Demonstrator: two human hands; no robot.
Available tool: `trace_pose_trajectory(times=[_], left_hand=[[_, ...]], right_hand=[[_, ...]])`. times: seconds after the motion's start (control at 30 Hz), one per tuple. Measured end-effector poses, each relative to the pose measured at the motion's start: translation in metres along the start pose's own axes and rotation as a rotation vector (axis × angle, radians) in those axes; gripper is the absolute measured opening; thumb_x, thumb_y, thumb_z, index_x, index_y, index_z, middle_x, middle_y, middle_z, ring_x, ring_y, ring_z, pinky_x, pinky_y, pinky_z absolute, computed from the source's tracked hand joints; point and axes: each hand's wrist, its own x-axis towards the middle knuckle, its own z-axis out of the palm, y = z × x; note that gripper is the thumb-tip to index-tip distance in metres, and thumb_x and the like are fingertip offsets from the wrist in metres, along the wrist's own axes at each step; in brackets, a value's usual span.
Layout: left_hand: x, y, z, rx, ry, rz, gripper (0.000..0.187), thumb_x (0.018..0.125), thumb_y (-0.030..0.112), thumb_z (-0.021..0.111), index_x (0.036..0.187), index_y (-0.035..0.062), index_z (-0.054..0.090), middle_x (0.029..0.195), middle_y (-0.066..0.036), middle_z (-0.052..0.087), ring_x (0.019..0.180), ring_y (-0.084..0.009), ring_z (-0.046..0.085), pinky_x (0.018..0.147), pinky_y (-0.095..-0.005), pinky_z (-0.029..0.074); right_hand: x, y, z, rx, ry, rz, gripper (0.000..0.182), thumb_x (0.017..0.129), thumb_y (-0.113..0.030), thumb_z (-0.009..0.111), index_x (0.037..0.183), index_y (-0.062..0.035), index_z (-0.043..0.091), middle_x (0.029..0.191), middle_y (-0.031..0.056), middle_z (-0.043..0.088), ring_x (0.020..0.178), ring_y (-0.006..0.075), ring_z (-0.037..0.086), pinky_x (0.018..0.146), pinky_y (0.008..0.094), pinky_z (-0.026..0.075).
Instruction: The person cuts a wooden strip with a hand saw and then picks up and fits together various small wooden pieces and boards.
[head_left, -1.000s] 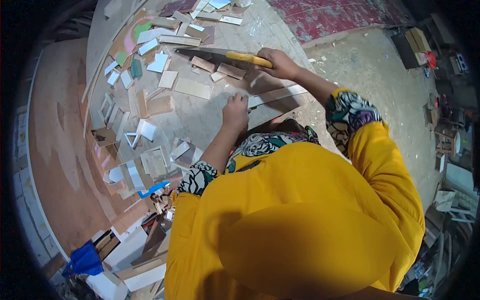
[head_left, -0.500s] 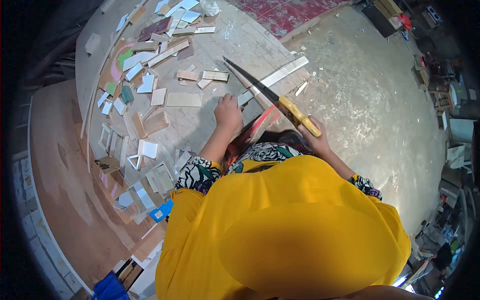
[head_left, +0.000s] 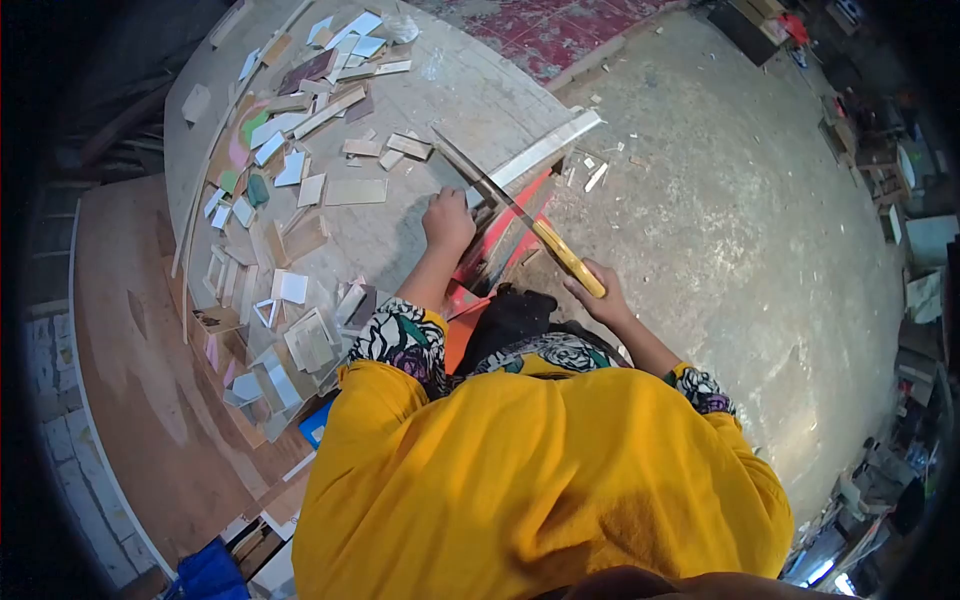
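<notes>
My right hand [head_left: 598, 292] is wrapped round the yellow handle of a handsaw [head_left: 520, 212]. The saw's dark blade slants up and left across a long pale strip of wood [head_left: 545, 148], near that strip's left end. My left hand [head_left: 449, 222] is closed at this end, pressing it on the worktable [head_left: 475, 105] just left of the blade. Its fingertips are partly hidden, and I cannot see how deep any cut goes. The strip's far end reaches the table's right edge.
Wood offcuts [head_left: 357, 191] and white-faced pieces lie over the table's left side. Red supports [head_left: 505, 235] show under the near edge, above my knees. Small scraps [head_left: 596, 177] lie on the concrete floor [head_left: 720, 200]. A brown board [head_left: 125, 330] stands at far left.
The saw and my right hand have come back toward my body. My left hand stays on the strip. The view has shifted slightly, showing more of the red supports.
</notes>
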Motion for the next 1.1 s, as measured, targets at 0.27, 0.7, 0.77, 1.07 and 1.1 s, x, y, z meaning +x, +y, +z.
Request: trace_pose_trajectory(times=[0.27,0.7,0.77,1.07,1.1], left_hand=[[-0.008,0.008,0.025,0.180,0.069,-0.037,0.035,0.075,0.012,0.056,0.108,0.0017,0.055,0.102,-0.013,0.051,0.098,-0.0303,0.049,0.081,-0.0374,0.044],[-0.016,0.015,0.050,-0.029,0.421,-0.187,0.033,0.073,0.021,0.065,0.106,0.0191,0.063,0.102,-0.006,0.051,0.099,-0.0257,0.047,0.084,-0.0398,0.037],[-0.014,0.013,0.056,-0.031,0.456,-0.187,0.033,0.072,0.022,0.064,0.105,0.0210,0.063,0.101,-0.005,0.052,0.098,-0.0242,0.047,0.086,-0.0400,0.036],[-0.010,0.008,0.063,-0.061,0.434,-0.184,0.034,0.072,0.020,0.060,0.105,0.0146,0.059,0.106,-0.006,0.053,0.103,-0.0261,0.047,0.088,-0.0413,0.034],[-0.011,0.010,0.059,-0.042,0.422,-0.183,0.033,0.071,0.019,0.059,0.104,0.0135,0.058,0.106,-0.006,0.053,0.103,-0.0263,0.047,0.088,-0.0415,0.034]], right_hand=[[-0.005,0.001,0.019,-0.024,-0.008,-0.048,0.021,0.081,-0.020,0.062,0.081,-0.0004,0.053,0.068,0.0116,0.050,0.062,0.0196,0.049,0.061,0.0319,0.041],[-0.004,0.001,0.016,0.120,-0.005,0.047,0.020,0.084,-0.017,0.059,0.085,0.0022,0.055,0.073,0.0101,0.054,0.071,0.0122,0.052,0.065,0.0282,0.042],[-0.002,-0.002,0.013,0.117,-0.010,0.044,0.021,0.083,-0.017,0.060,0.087,0.0026,0.056,0.071,0.0114,0.054,0.068,0.0131,0.052,0.064,0.0274,0.042],[-0.016,-0.006,0.024,-0.098,0.041,-0.039,0.023,0.079,-0.018,0.063,0.069,-0.0019,0.049,0.058,0.0105,0.044,0.051,0.0222,0.044,0.050,0.0317,0.035],[-0.016,-0.005,0.025,-0.087,0.036,-0.069,0.024,0.079,-0.018,0.063,0.069,-0.0019,0.049,0.058,0.0103,0.044,0.051,0.0219,0.044,0.050,0.0318,0.035]])
